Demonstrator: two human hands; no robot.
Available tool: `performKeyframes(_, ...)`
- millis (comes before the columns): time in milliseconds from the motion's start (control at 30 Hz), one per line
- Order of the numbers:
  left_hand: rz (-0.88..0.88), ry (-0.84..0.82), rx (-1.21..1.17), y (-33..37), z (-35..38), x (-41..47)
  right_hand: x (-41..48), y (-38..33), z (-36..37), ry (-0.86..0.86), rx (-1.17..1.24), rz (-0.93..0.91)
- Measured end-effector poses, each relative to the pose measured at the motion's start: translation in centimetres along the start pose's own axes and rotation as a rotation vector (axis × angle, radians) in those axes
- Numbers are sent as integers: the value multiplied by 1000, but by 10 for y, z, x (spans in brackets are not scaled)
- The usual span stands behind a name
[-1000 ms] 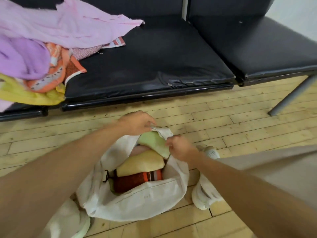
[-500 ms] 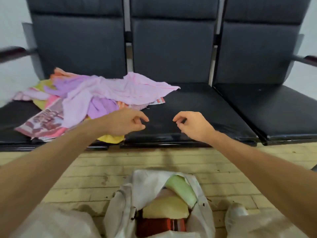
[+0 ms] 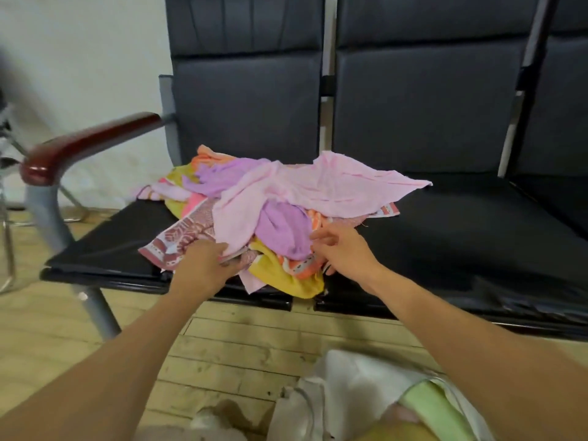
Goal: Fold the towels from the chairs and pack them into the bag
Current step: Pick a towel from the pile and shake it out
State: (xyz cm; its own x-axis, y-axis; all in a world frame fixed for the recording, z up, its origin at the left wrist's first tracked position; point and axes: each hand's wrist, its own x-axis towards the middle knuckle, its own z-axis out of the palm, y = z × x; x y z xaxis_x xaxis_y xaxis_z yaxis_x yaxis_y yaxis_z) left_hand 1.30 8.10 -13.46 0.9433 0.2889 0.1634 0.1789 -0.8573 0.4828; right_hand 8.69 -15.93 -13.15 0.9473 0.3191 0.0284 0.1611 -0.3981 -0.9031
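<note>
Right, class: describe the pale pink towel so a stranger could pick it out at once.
Find the row of black chairs and the towel heap on the seat beside the wooden armrest. The pale pink towel lies on top, plain and largest, one corner reaching onto the next seat.

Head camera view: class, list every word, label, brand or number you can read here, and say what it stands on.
None can be read.
The patterned towel carries only a leaf-like print, no letters.
The white bag and the black chairs show no label or number.
</note>
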Motion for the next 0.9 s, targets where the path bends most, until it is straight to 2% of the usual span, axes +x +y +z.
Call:
performKeyframes(167,-61,163,104,-2,-2,1,-11,-10,1,-36,20,-3)
performKeyframes(233,-8,206,108,2,-3,1,-14,-16,-4,-15,-8,-4)
performKeyframes(267,50,231,79,5,-2,1,-15,-19,-6,-14,-9,-5)
performKeyframes(333,127,246,-127,22,-8,0,-17,-27,-8,-31,18,3)
performKeyframes(400,142,159,-444,46,-19,-6,-19,-37,-8,-37,67,22)
performKeyframes(467,160,51,-683,65,-32,-16,-20,-50,-8,-58,231,83)
performKeyframes(567,195,-148,-920,97,-47,-38,-22,-66,-13,-82,604,222)
performKeyframes(667,241,-340,-1028,135,-48,-55,-29,-69,-30,-8,877,321)
performKeyframes(767,300,-503,-962,169,-38,-67,-51,-66,-65,95,829,374)
performKeyframes(900,324,-675,-886,210,-9,-80,-87,-50,-124,175,598,375)
